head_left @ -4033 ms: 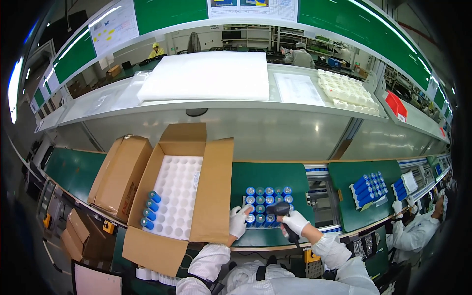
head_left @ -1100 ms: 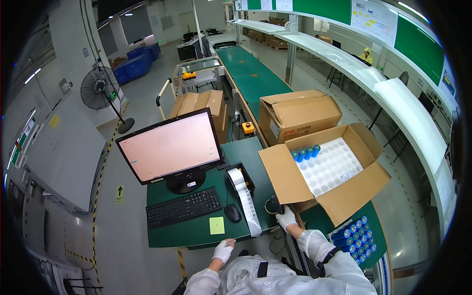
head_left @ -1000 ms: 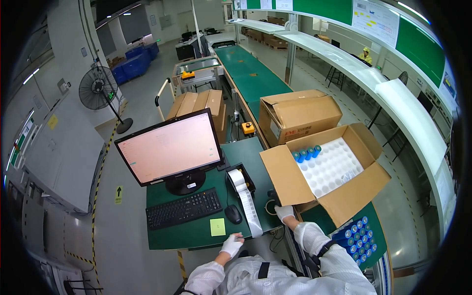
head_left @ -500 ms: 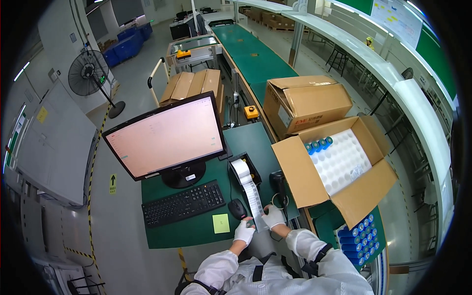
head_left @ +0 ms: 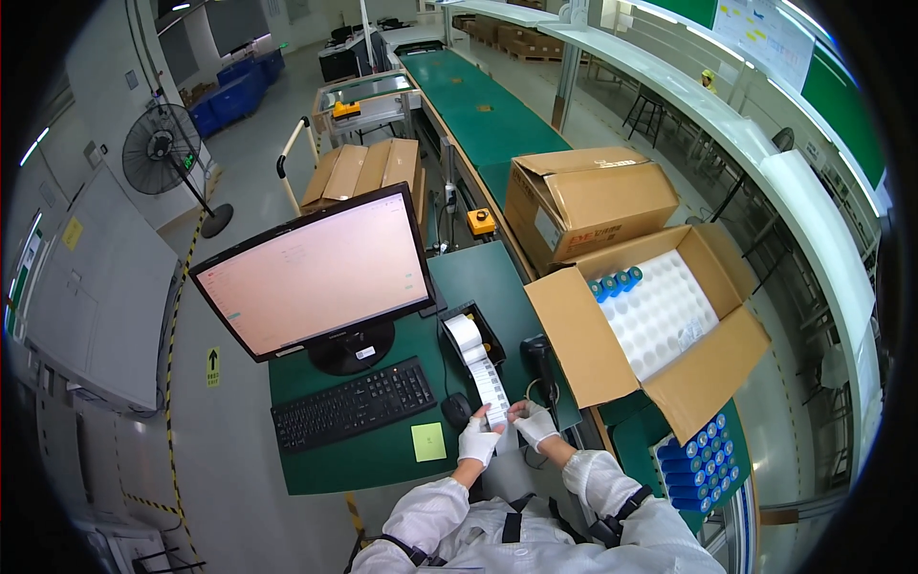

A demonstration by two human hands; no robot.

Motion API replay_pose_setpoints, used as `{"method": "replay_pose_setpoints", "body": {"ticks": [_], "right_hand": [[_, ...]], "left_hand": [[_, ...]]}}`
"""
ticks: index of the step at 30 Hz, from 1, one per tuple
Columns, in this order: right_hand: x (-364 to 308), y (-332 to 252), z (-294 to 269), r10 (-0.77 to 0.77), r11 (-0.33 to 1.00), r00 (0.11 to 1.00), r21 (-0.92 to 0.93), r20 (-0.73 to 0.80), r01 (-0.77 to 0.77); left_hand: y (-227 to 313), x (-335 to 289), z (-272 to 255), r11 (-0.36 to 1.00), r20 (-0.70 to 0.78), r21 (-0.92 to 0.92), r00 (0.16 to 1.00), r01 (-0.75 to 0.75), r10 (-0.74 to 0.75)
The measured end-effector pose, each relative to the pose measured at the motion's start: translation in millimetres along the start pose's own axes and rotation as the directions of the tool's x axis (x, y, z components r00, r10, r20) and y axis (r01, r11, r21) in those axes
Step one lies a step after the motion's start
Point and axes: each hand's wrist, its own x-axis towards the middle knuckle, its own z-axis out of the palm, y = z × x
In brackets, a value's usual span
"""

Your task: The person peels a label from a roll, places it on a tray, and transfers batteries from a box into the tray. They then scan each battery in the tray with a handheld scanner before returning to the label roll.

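Observation:
A strip of white labels runs toward me from a roll in a small black holder. My left hand, in a white glove with bare fingertips, is closed on the strip's near end from its left side. On the other side, my right hand, gloved likewise, has its fingers pinched together at the strip's right edge. What lies between those fingertips is too small to tell. The black mouse sits just left of my left hand. A black handheld scanner stands beyond my right hand.
A monitor, keyboard and yellow sticky note occupy the desk's left. At right, an open carton holds a white tray with several blue cylinders. More blue cylinders stand below it. A closed carton is behind.
My left hand has moved up slightly along the label strip. The right hand's fingers have drawn together near the strip's edge. The whole view has shifted a little.

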Motion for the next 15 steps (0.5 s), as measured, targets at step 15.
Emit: {"method": "replay_pose_setpoints", "body": {"ticks": [15], "right_hand": [[-3.8, -32.1, 5.4, -0.185, 0.947, 0.975, -0.289, -0.122, 0.143]], "left_hand": [[0.4, 41.5, -3.8, 0.989, 0.034, 0.109, 0.995, -0.099, 0.095]]}}
